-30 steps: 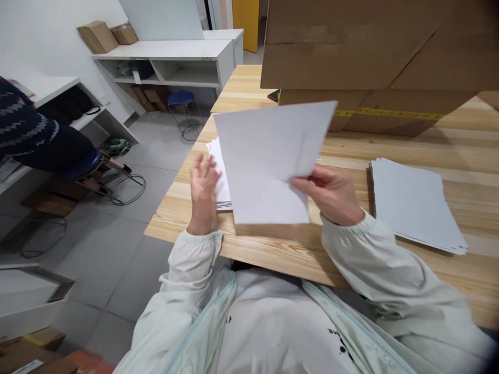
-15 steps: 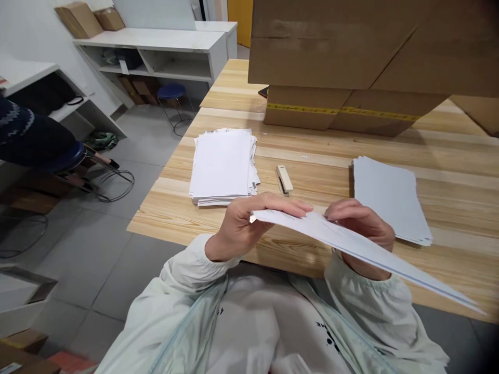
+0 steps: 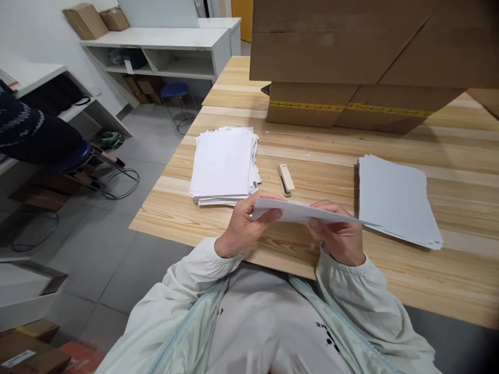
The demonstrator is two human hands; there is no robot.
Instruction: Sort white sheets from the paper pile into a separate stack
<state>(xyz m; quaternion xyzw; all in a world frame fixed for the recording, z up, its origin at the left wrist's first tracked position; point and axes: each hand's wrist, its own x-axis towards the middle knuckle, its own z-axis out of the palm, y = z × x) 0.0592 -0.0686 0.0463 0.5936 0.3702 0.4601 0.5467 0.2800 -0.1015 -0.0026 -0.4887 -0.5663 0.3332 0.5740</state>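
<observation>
My left hand (image 3: 249, 222) pinches the left end of some white paper (image 3: 296, 212), thumb on the near face and fingers behind. My right hand (image 3: 337, 231) grips the same paper further right in the same way. It is held almost edge-on above the table's near edge, so I cannot tell how many sheets there are. Just beyond my hands lies a cream stapler (image 3: 286, 179) on the wood. To its left is a thick, uneven stack of white paper (image 3: 222, 163). On the right, a neater pile of paper (image 3: 393, 200) lies on the table.
Large cardboard boxes (image 3: 312, 104) stand at the back of the wooden table (image 3: 167, 208). A dark flat object (image 3: 266, 89) lies beside them. On the left, a person (image 3: 35, 130) sits on a stool. A blue stool (image 3: 174, 91) stands by the white shelving (image 3: 163, 39).
The paper has been tipped up, its near face now towards me, and its right end has swung away from me. My right hand has turned, with its thumb now in front.
</observation>
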